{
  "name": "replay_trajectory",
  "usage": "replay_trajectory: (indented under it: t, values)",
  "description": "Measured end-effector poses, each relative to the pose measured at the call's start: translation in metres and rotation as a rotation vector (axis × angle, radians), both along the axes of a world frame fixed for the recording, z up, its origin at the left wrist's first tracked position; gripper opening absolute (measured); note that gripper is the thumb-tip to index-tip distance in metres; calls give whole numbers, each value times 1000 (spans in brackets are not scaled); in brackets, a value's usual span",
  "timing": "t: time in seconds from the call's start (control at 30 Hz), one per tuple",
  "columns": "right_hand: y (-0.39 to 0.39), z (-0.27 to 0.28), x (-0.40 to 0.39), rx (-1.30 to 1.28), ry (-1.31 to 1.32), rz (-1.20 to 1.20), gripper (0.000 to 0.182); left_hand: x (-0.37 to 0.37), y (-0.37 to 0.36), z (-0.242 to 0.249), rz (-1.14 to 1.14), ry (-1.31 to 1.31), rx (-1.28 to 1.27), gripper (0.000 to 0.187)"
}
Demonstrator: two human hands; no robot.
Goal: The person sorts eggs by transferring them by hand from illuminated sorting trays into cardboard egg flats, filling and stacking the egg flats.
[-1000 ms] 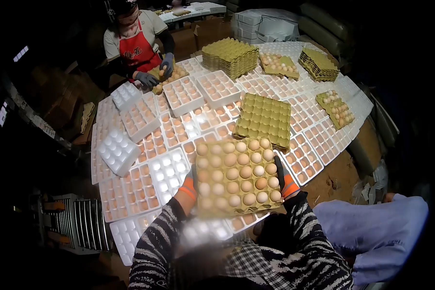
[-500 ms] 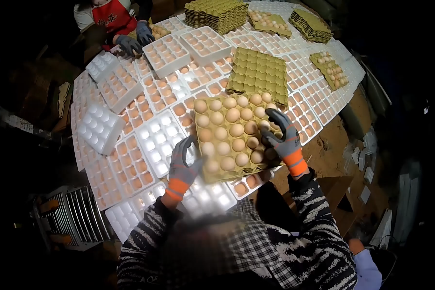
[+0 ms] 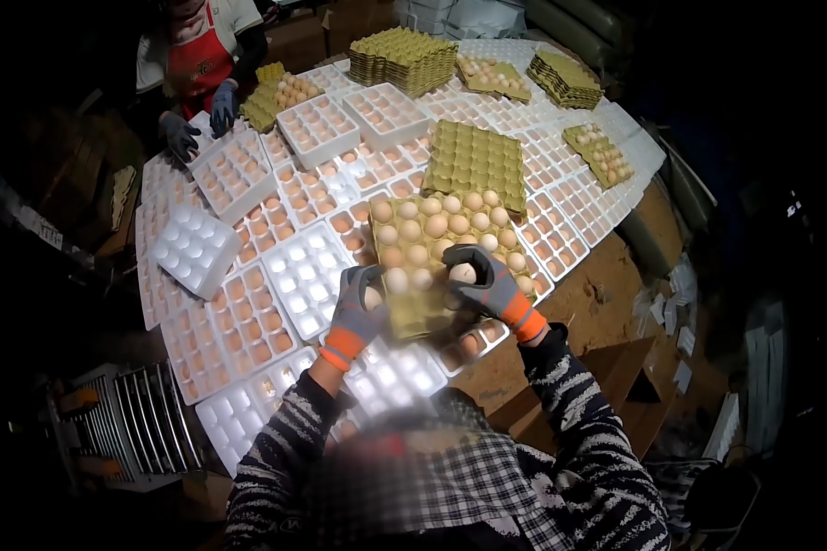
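A yellow-green egg tray (image 3: 415, 318) with rows of brown eggs lies in front of me, its near rows partly bare. My left hand (image 3: 353, 312), in a grey glove with an orange cuff, is closed round an egg (image 3: 373, 298) at the tray's left edge. Over the near right part of the tray, my right hand (image 3: 490, 286) has its fingers curled round another egg (image 3: 462, 273); whether it holds more is hidden. White foam trays with bare hollows (image 3: 311, 275) lie to the left of my left hand and below it (image 3: 397, 369).
White foam trays filled with eggs (image 3: 253, 317) cover much of the table. An upturned foam tray (image 3: 195, 250) sits at left. Behind my tray lies a bare egg tray (image 3: 476, 161); stacked trays (image 3: 402, 60) stand farther back. A co-worker's gloved hands (image 3: 202, 124) are at far left.
Both hands have moved in over the tray and closed on eggs. Several eggs have left its near rows. The co-worker's hands have shifted left, and the view has moved slightly.
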State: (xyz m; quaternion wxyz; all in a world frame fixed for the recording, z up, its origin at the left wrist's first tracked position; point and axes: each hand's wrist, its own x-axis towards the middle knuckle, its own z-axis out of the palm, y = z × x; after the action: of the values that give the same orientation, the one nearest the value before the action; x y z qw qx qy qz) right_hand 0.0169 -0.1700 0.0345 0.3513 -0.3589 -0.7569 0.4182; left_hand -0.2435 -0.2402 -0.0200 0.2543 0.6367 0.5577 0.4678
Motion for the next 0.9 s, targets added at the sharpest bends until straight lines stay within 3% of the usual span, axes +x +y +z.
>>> replay_trajectory:
  t: [0.07,0.1,0.13,0.2,0.27,0.37,0.43,0.5,0.53,0.57,0.6,0.67,0.7,0.73,0.8,0.83,0.9]
  values:
    - [-2,2,-28,226,-453,38,38,20,7,11,41,369,-88,62]
    - [3,-45,-38,499,-648,-31,30,27,13,17,54,632,-142,60]
    - [5,-46,-47,502,-645,-25,30,31,16,15,61,633,-143,60]
    - [8,-44,-60,512,-987,35,22,36,26,1,71,774,-226,54]
    - [7,-22,-49,474,-874,66,13,31,22,-10,67,758,-136,48]
    - [34,-9,-4,-106,-198,136,34,17,20,-6,117,31,-85,60]
    - [52,4,7,-481,258,169,49,4,25,-1,123,21,-170,63]
    - [62,15,-7,-234,124,223,43,-3,23,-4,83,88,-260,61]
    - [75,23,-20,126,-163,283,40,-3,22,1,103,-90,-277,58]
    - [69,28,-34,246,-512,235,28,-4,22,5,127,-266,-288,55]
    - [66,22,-53,260,-503,243,28,-5,27,0,144,-423,-203,46]
    - [59,4,-79,492,-1122,121,24,-14,37,-3,153,-308,-221,49]
    - [61,-2,-83,451,-1148,117,27,-14,41,15,101,131,-53,54]
    - [66,11,-87,460,-1141,128,27,-12,43,19,33,188,-242,55]
    - [73,54,-84,286,-1145,275,25,6,47,28,81,569,-281,58]
    - [85,86,-87,176,-1212,414,25,12,53,34,71,635,-360,61]
    - [124,86,-81,232,-1064,354,42,21,58,20,112,778,-379,67]
